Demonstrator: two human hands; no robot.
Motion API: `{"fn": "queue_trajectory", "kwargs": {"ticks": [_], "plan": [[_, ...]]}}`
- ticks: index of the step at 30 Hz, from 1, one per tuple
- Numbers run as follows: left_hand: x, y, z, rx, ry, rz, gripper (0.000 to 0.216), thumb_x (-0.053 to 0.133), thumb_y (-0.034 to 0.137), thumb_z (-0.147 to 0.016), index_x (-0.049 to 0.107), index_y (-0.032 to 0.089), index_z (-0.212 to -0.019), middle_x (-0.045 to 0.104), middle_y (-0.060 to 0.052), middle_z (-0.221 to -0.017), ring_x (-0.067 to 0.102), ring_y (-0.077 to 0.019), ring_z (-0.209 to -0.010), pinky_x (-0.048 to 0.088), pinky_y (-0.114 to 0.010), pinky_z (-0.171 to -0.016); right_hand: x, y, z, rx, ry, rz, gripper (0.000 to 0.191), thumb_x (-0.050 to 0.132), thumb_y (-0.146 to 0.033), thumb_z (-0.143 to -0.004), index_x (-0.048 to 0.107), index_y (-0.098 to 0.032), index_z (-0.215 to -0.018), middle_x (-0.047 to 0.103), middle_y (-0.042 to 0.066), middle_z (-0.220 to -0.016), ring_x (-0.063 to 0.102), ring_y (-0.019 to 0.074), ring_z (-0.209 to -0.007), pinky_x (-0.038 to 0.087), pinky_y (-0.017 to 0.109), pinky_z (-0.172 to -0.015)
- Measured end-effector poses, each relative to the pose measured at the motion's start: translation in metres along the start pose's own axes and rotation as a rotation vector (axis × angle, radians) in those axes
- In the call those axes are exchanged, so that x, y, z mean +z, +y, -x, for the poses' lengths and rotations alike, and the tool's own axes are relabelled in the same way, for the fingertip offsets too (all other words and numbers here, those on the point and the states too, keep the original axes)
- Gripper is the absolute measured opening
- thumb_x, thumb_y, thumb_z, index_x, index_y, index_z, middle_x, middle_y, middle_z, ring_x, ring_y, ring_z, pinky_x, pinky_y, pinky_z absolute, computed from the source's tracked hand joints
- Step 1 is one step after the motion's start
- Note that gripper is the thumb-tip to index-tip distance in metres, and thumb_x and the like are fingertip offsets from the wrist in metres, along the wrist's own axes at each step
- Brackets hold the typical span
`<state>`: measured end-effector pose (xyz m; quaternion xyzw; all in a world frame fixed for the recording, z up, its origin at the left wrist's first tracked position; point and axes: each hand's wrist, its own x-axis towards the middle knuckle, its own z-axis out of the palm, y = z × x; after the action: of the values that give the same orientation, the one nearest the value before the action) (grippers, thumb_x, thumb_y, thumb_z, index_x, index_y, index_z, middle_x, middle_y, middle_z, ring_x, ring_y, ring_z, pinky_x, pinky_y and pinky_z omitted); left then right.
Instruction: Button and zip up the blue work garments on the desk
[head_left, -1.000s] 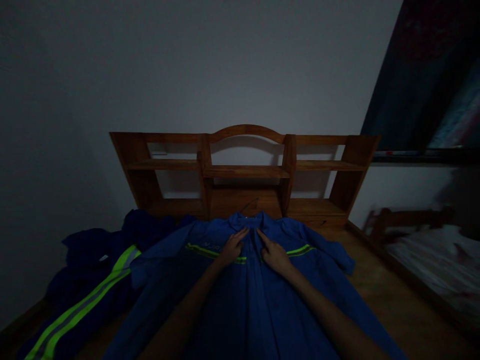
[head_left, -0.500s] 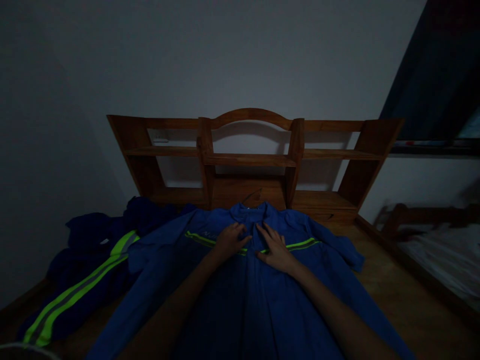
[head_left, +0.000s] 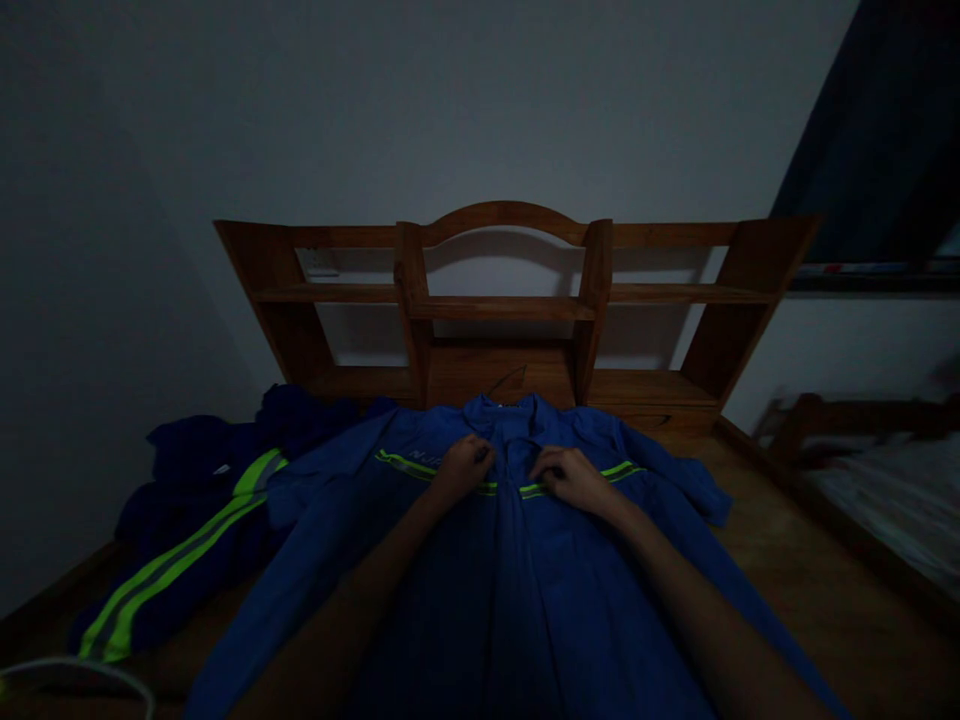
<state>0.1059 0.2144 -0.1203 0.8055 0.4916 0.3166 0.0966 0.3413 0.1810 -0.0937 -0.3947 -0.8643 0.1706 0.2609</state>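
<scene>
A blue work jacket (head_left: 517, 580) lies spread front side up, its collar away from me and its sleeves out to both sides. Yellow-green reflective strips cross its chest. My left hand (head_left: 463, 470) is closed at the chest, left of the front opening, with a bit of dark cloth between the curled fingers. On the other side of the opening, my right hand (head_left: 576, 480) pinches the jacket's cloth just above the strip. Dim light hides the fingertips in part. A hanger hook (head_left: 510, 378) shows above the collar.
A darker blue garment (head_left: 199, 510) with a wide reflective band lies crumpled at the left. Behind the jacket stands a wooden shelf unit (head_left: 502, 312) against the wall. A pale cord (head_left: 82, 662) curves at lower left. Pale bedding (head_left: 900, 510) is at the right.
Both hands have gone from spread fingers to curled ones at the chest cloth. My right hand has shifted slightly right, away from the front opening. The view has tilted slightly.
</scene>
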Motion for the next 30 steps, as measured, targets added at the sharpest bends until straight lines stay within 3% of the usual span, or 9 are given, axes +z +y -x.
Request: {"fn": "queue_trajectory", "kwargs": {"ticks": [5,8,10,14,17,25,27,30], "plan": [[0.003,-0.004,-0.002,0.006,-0.116,0.409,0.037,0.048,0.033,-0.086,0.057,0.018,-0.119,0.061,-0.007,-0.112,0.057,-0.0163,-0.097,0.044,-0.027,-0.084,0.003,-0.009,0.004,-0.008,-0.042,0.077,0.034,0.045,-0.005,-0.073,0.071,-0.022,-0.087,0.063,0.001,-0.095,0.058,0.0124,-0.086,0.041,0.021,-0.080],[0.006,-0.004,0.000,-0.022,-0.215,0.566,0.053,0.056,0.032,-0.081,0.043,0.020,-0.131,0.056,-0.009,-0.121,0.060,-0.0151,-0.089,0.048,-0.027,-0.075,0.004,-0.016,0.006,0.010,-0.058,0.173,0.033,0.045,-0.007,-0.076,0.070,-0.023,-0.090,0.062,0.001,-0.097,0.058,0.0124,-0.087,0.040,0.020,-0.080],[0.005,-0.004,0.000,-0.046,-0.233,0.577,0.054,0.062,0.033,-0.076,0.047,0.019,-0.126,0.058,-0.009,-0.116,0.061,-0.0141,-0.083,0.048,-0.025,-0.070,0.003,-0.020,0.007,0.032,-0.076,0.246,0.031,0.045,-0.009,-0.078,0.069,-0.022,-0.091,0.062,0.002,-0.097,0.058,0.0129,-0.087,0.039,0.021,-0.079],[-0.003,-0.008,0.000,-0.056,-0.377,0.503,0.035,0.069,0.038,-0.069,0.063,0.013,-0.092,0.065,-0.005,-0.085,0.060,-0.0142,-0.076,0.046,-0.023,-0.066,-0.001,-0.026,0.008,0.048,-0.104,0.338,0.028,0.046,-0.013,-0.079,0.069,-0.021,-0.091,0.063,0.004,-0.095,0.058,0.0142,-0.084,0.039,0.022,-0.076],[-0.009,-0.010,0.001,-0.073,-0.501,0.525,0.035,0.070,0.038,-0.067,0.062,0.012,-0.090,0.065,-0.003,-0.078,0.061,-0.0145,-0.073,0.046,-0.023,-0.064,-0.004,-0.026,0.008,0.029,-0.117,0.321,0.028,0.046,-0.012,-0.078,0.070,-0.022,-0.089,0.063,0.003,-0.093,0.058,0.0137,-0.084,0.038,0.021,-0.077],[-0.016,-0.001,-0.004,-0.064,-0.518,0.346,0.028,0.070,0.034,-0.065,0.060,0.013,-0.080,0.063,-0.001,-0.070,0.059,-0.0121,-0.064,0.040,-0.018,-0.053,-0.006,-0.027,0.008,0.039,-0.123,0.335,0.026,0.047,-0.015,-0.079,0.070,-0.023,-0.089,0.063,0.003,-0.097,0.059,0.0150,-0.087,0.038,0.021,-0.074],[-0.017,0.007,-0.008,-0.117,-0.486,0.347,0.027,0.069,0.034,-0.066,0.058,0.014,-0.079,0.062,0.001,-0.064,0.059,-0.0117,-0.058,0.040,-0.018,-0.049,-0.007,-0.028,0.009,0.038,-0.138,0.330,0.027,0.047,-0.015,-0.080,0.071,-0.023,-0.090,0.063,0.004,-0.097,0.059,0.0148,-0.087,0.038,0.021,-0.072],[-0.012,0.015,-0.012,-0.287,-0.420,0.533,0.030,0.070,0.034,-0.065,0.052,0.014,-0.078,0.061,0.002,-0.058,0.059,-0.0125,-0.051,0.043,-0.021,-0.048,-0.006,-0.025,0.009,0.028,-0.146,0.287,0.028,0.048,-0.013,-0.079,0.070,-0.023,-0.092,0.063,0.004,-0.098,0.059,0.0138,-0.086,0.039,0.020,-0.074]]}}
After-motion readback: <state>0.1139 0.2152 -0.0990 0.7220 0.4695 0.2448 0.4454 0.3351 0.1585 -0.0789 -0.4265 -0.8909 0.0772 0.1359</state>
